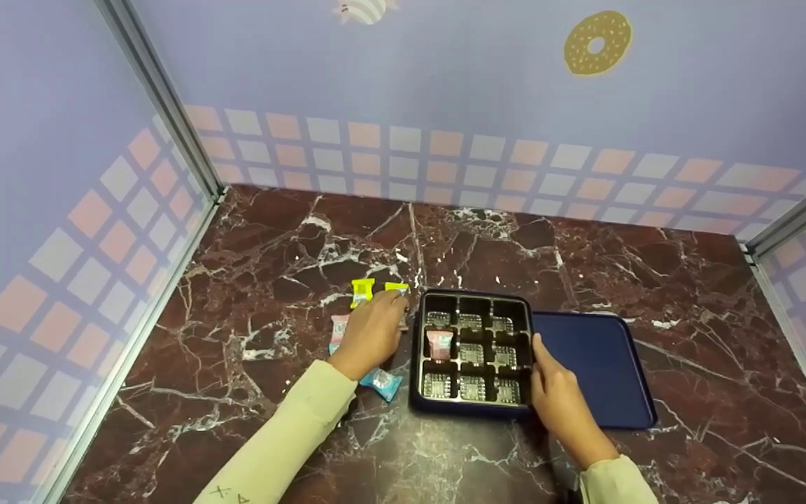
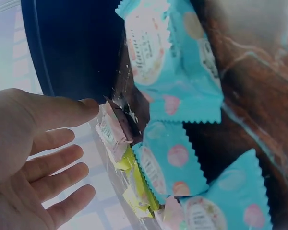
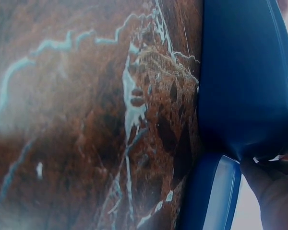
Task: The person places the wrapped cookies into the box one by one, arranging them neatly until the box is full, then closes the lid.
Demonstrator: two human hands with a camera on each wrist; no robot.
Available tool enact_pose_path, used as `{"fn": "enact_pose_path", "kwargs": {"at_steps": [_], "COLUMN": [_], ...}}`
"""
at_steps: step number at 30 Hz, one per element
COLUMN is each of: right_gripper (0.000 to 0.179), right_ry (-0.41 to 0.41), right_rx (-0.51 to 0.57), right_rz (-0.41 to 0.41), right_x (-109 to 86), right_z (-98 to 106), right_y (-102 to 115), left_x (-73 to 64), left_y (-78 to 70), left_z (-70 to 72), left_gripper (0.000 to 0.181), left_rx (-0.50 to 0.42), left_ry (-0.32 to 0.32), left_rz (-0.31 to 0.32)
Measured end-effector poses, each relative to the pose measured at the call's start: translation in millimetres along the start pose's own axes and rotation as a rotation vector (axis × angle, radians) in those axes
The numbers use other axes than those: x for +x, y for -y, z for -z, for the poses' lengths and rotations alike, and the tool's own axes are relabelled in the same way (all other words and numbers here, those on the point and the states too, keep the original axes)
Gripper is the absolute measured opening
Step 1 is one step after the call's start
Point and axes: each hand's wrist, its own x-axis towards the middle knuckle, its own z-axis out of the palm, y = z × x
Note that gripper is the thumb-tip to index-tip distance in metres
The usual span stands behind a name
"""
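left hand (image 1: pixel 371 327), fingers apart, hung near three blue-wrapped sweets (image 2: pixel 169 155); right hand (image 1: pixel 561 396), grip unclear, touched one square dark-blue nine-compartment box (image 1: pixel 471 408).

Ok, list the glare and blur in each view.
Head: pale glare on the tabletop in front of the box; left wrist: soft print on the nearest blue wrapper, washed-out wall; right wrist: a white highlight along the lid.
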Motion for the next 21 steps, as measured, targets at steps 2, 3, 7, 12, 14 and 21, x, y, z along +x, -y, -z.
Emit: {"fn": "enact_pose_path", "kwargs": {"at_steps": [2,3,7,12,14,21], "right_gripper": [0.051,0.051,0.051,0.051,0.051,0.05], "right_ry": [0.001,0.002,0.0,-0.005,-0.009,-0.021], "right_rx": [0.004,0.006,0.006,-0.001,-0.004,-0.012], "right_rz": [-0.005,-0.007,-0.005,0.001,0.004,0.019], "right_x": [0.0,0.0,-0.1,-0.3,-0.4,-0.5], "right_z": [0.0,0.0,-0.2,-0.3,-0.5,-1.5], "right_y": [-0.2,-0.3,-0.4,-0.9,-1.2,-1.3], "left_x": [1.5,2.0,4.1,5.1,5.2,5.6], "left_y": [0.5,1.0,4.4,8.2,9.0,10.1], "left_z": [-1.0,-2.0,-5.8,-9.4,-10.2,-12.0], "left_gripper": [0.028,0.028,0.029,0.029,0.028,0.026], "left_rx": [-0.003,-0.006,-0.007,-0.001,-0.002,0.005], "left_ry": [0.016,0.022,0.02,-0.027,-0.035,-0.043], "left_rz": [0.004,0.003,0.002,-0.018,-0.025,-0.034]}}
